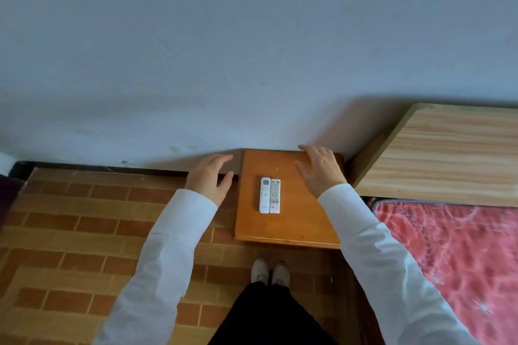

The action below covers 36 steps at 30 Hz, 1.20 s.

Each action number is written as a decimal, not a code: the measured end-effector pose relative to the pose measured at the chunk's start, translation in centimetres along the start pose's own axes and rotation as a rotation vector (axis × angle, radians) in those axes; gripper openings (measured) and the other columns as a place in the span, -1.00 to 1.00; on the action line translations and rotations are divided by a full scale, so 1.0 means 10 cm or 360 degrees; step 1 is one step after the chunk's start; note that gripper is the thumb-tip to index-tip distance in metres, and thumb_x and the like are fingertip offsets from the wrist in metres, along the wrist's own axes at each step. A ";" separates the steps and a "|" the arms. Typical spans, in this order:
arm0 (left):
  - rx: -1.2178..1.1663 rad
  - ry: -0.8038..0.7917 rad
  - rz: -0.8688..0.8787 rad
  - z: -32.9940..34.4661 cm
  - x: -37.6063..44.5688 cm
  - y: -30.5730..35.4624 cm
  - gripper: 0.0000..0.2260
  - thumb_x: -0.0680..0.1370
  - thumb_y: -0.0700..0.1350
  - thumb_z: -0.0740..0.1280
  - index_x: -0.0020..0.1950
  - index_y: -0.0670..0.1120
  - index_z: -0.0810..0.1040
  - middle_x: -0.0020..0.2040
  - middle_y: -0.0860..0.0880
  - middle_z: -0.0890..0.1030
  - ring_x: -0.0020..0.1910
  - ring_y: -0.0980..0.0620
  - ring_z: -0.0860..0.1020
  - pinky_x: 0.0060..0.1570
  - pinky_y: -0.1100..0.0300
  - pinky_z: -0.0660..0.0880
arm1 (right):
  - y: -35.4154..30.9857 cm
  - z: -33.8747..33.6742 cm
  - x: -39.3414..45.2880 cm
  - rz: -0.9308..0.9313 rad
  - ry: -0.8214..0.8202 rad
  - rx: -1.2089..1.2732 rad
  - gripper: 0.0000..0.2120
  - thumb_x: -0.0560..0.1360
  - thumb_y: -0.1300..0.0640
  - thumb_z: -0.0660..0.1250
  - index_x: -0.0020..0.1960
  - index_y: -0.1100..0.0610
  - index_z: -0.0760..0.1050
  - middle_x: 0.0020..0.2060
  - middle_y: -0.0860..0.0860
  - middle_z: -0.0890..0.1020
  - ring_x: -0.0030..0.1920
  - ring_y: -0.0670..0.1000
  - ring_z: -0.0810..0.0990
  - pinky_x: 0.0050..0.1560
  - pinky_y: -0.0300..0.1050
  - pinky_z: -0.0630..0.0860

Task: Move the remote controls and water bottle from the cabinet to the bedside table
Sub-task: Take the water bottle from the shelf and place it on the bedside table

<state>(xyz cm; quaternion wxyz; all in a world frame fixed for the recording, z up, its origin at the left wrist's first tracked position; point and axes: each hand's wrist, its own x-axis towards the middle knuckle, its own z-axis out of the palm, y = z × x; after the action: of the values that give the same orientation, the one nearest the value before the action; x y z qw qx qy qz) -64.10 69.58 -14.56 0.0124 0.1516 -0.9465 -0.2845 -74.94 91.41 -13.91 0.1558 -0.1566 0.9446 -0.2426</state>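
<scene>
Remote controls (270, 195) lie side by side mid-counter (291, 228), already delivered, I judge; my left hand (210, 180) and right hand (319, 169) hover spread and empty. No water bottle visible.

From my feed, a plain pale blue-grey wall (252, 36) fills the upper half, with faint scuffs low down and a dark skirting strip (84, 166) where it meets the floor. The floor (70, 232) is laid in a brick pattern of orange and tan. A light pine headboard (448, 154) stands against the wall at right, with a red patterned bedspread (462, 260) below it. Something dark sits at the far left edge; I can't make it out.
</scene>
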 end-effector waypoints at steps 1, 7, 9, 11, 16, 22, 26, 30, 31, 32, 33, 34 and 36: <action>-0.0002 0.0018 0.0011 -0.06 -0.08 0.04 -0.66 0.55 -0.12 0.28 0.33 -0.07 0.45 0.29 -0.06 0.52 0.29 -0.05 0.46 0.30 0.05 0.39 | -0.03 -0.06 -0.08 -0.0011 0.0010 0.0003 -0.58 0.58 0.05 0.20 0.42 0.10 0.29 0.38 0.08 0.40 0.42 0.11 0.26 0.42 0.01 0.22; 0.0019 0.0162 0.0036 -0.34 -0.51 0.19 -0.67 0.54 -0.12 0.29 0.31 -0.06 0.47 0.28 -0.03 0.53 0.26 -0.03 0.48 0.26 0.12 0.39 | -0.15 -0.24 -0.47 -0.0040 0.0010 -0.0001 -0.58 0.59 0.03 0.18 0.43 0.06 0.27 0.40 0.05 0.38 0.44 0.09 0.25 0.42 0.02 0.22; 0.0040 0.0207 0.0040 -0.41 -0.63 0.20 -0.67 0.54 -0.12 0.29 0.31 -0.06 0.47 0.26 -0.03 0.54 0.25 -0.03 0.47 0.25 0.13 0.38 | -0.18 -0.26 -0.56 -0.0058 0.0018 0.0001 -0.58 0.59 0.02 0.17 0.42 0.05 0.27 0.40 0.04 0.38 0.44 0.09 0.25 0.42 0.02 0.23; 0.0056 0.0268 0.0024 -0.48 -0.73 0.21 -0.68 0.54 -0.12 0.30 0.30 -0.06 0.48 0.25 -0.04 0.55 0.24 -0.04 0.48 0.24 0.11 0.39 | -0.21 -0.26 -0.63 -0.0086 0.0015 -0.0014 -0.58 0.59 0.01 0.17 0.43 0.04 0.26 0.40 0.03 0.38 0.43 0.09 0.27 0.41 0.01 0.24; 0.0068 0.0409 -0.0029 -0.61 -1.00 0.17 -0.69 0.52 -0.15 0.32 0.26 -0.08 0.52 0.20 -0.06 0.58 0.19 -0.06 0.52 0.19 0.06 0.45 | -0.31 -0.22 -0.69 -0.0209 -0.0058 -0.0048 -0.58 0.59 -0.02 0.16 0.42 0.01 0.26 0.38 0.02 0.40 0.42 0.08 0.28 0.39 0.01 0.27; 0.0030 0.0569 -0.0300 -0.78 -1.44 0.05 -0.68 0.53 -0.12 0.30 0.29 -0.06 0.50 0.24 -0.05 0.55 0.24 -0.03 0.49 0.23 0.05 0.44 | -0.66 -0.14 -0.67 -0.0483 -0.0206 -0.0092 -0.59 0.58 0.00 0.16 0.42 0.02 0.27 0.35 0.04 0.43 0.41 0.09 0.28 0.38 0.02 0.26; 0.0031 0.0676 -0.0570 -0.95 -1.91 -0.11 -0.66 0.55 -0.08 0.26 0.32 -0.04 0.45 0.29 -0.02 0.50 0.26 0.01 0.47 0.19 0.18 0.39 | -1.11 0.03 -0.71 -0.0753 -0.0333 -0.0073 -0.60 0.57 0.05 0.20 0.39 0.06 0.31 0.31 0.08 0.47 0.36 0.10 0.34 0.36 -0.02 0.27; 0.0030 0.0849 -0.0840 -1.10 -2.50 -0.35 -0.67 0.54 -0.09 0.27 0.31 -0.04 0.46 0.26 -0.04 0.52 0.24 -0.02 0.47 0.18 0.16 0.36 | -1.67 0.30 -0.89 -0.1025 -0.0469 -0.0161 -0.60 0.57 -0.01 0.16 0.39 0.02 0.32 0.33 0.04 0.45 0.38 0.08 0.32 0.39 0.00 0.26; 0.0025 0.0892 -0.0903 -1.13 -2.66 -0.40 -0.67 0.54 -0.09 0.27 0.31 -0.04 0.46 0.26 -0.04 0.52 0.24 -0.02 0.46 0.18 0.16 0.35 | -1.82 0.37 -0.95 -0.1088 -0.0515 -0.0168 -0.60 0.58 -0.01 0.16 0.39 0.02 0.31 0.35 0.03 0.44 0.39 0.08 0.31 0.40 0.00 0.24; 0.0014 0.0927 -0.0977 -1.16 -2.80 -0.45 -0.67 0.55 -0.09 0.27 0.31 -0.03 0.46 0.26 -0.04 0.51 0.25 -0.02 0.45 0.18 0.15 0.35 | -1.98 0.44 -1.03 -0.1159 -0.0560 -0.0179 -0.61 0.58 -0.01 0.16 0.39 0.01 0.31 0.35 0.02 0.43 0.40 0.08 0.30 0.40 0.00 0.23; 0.0016 0.0961 -0.1049 -1.19 -2.95 -0.50 -0.68 0.55 -0.09 0.27 0.31 -0.03 0.45 0.27 -0.03 0.51 0.25 -0.03 0.45 0.18 0.15 0.34 | -2.13 0.51 -1.10 -0.1227 -0.0601 -0.0195 -0.61 0.59 -0.02 0.16 0.40 0.00 0.30 0.36 0.02 0.43 0.40 0.07 0.31 0.40 -0.01 0.24; 0.0028 0.0998 -0.1123 -1.22 -3.10 -0.55 -0.68 0.55 -0.09 0.27 0.31 -0.02 0.45 0.27 -0.03 0.51 0.25 -0.03 0.45 0.17 0.16 0.33 | -2.27 0.60 -1.18 -0.1292 -0.0641 -0.0215 -0.61 0.59 -0.02 0.15 0.40 0.00 0.30 0.36 0.02 0.42 0.40 0.08 0.31 0.40 0.00 0.24; 0.0052 0.1073 -0.1247 -1.28 -3.41 -0.66 -0.68 0.55 -0.09 0.27 0.31 -0.01 0.45 0.27 -0.02 0.51 0.25 -0.03 0.45 0.16 0.16 0.33 | -2.55 0.79 -1.33 -0.1428 -0.0718 -0.0277 -0.61 0.60 -0.01 0.14 0.41 0.01 0.29 0.37 0.03 0.42 0.41 0.09 0.30 0.40 0.01 0.24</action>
<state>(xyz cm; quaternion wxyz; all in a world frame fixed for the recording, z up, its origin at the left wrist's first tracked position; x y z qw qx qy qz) -28.36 67.53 -5.25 0.2070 0.5782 -0.7665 -0.1882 -54.34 71.85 -4.66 0.2228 -0.6078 0.7438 -0.1662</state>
